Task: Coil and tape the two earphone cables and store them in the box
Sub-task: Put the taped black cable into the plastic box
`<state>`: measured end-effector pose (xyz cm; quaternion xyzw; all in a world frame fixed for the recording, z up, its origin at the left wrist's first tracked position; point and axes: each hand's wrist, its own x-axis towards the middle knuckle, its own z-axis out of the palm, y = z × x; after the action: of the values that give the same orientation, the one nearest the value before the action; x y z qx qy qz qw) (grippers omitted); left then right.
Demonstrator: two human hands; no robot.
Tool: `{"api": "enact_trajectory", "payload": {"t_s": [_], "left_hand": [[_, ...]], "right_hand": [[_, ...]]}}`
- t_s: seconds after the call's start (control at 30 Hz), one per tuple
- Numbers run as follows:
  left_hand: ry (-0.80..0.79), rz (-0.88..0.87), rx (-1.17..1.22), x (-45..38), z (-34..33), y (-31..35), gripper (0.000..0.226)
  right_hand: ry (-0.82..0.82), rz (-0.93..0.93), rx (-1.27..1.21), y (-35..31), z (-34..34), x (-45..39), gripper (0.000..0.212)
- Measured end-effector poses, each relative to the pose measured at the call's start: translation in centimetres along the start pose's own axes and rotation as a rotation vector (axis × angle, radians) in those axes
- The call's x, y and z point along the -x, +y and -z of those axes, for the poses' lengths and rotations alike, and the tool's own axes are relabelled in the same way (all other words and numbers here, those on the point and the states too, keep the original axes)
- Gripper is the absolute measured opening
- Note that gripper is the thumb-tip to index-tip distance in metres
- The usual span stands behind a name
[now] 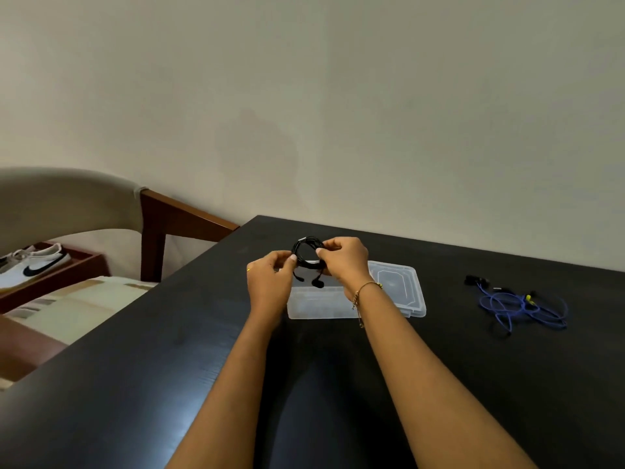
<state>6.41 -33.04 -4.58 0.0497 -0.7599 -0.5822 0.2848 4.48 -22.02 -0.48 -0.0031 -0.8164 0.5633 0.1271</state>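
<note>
A coil of black earphone cable (307, 252) hangs in the air above the clear plastic box (314, 308). My left hand (270, 279) pinches the coil's left side and my right hand (345, 262) pinches its right side. Two black earbuds (317, 283) dangle below the coil. The blue earphone cable (521, 308) lies loose and uncoiled on the dark table at the right, far from both hands. The box's clear lid (402, 286) lies beside the box on its right, partly hidden by my right wrist.
The dark table (135, 384) stands against a beige wall. A small black object (475, 280) sits by the blue cable. To the left are a wooden chair with a cushion (84, 302) and a tray holding white sneakers (33, 265).
</note>
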Motion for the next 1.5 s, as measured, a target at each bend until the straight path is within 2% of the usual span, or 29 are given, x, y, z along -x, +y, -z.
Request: {"api": "enact_trajectory", "payload": {"t_s": [0.27,0.37,0.43,0.6,0.93,1.0,1.13,1.3,1.37,1.5], "left_hand": [[-0.037,0.044,-0.208,-0.8,-0.4,-1.4,0.009],[0.02,0.04,-0.276,-0.6,0.0,-1.2,0.007],[0.041,0.017,-0.285,-0.5,0.2,-1.0,0.012],[-0.029,-0.043,-0.415,-0.3,0.3,-1.2,0.026],[-0.111,-0.099,-0.482,-0.8,0.7,-1.8,0.021],[-0.09,-0.142,-0.497,-0.5,0.5,-1.5,0.021],[0.017,-0.316,-0.547,1.0,-1.0,0.1,0.017],[-0.087,-0.637,-0.556,4.7,-4.3,1.6,0.011],[-0.159,-0.62,-0.512,7.0,-6.2,2.1,0.008],[-0.272,-0.419,-0.296,11.6,-10.6,4.5,0.014]], "right_hand": [[-0.053,-0.071,0.058,1.4,-1.0,-2.1,0.015],[-0.107,-0.108,0.123,1.5,-1.0,-2.4,0.013],[-0.14,-0.096,0.205,1.4,-0.9,-2.4,0.014],[-0.298,-0.053,0.427,1.9,-1.2,-2.2,0.017],[-0.424,0.004,0.642,3.0,-2.4,-2.8,0.034],[-0.371,0.029,0.591,2.9,-2.1,-2.7,0.03],[-0.063,0.106,0.455,2.5,-0.6,-2.0,0.02],[0.174,0.21,0.406,2.5,4.0,0.6,0.019],[0.234,0.207,0.446,3.6,7.2,1.7,0.019],[0.327,0.072,0.572,7.3,14.2,3.3,0.019]]}}
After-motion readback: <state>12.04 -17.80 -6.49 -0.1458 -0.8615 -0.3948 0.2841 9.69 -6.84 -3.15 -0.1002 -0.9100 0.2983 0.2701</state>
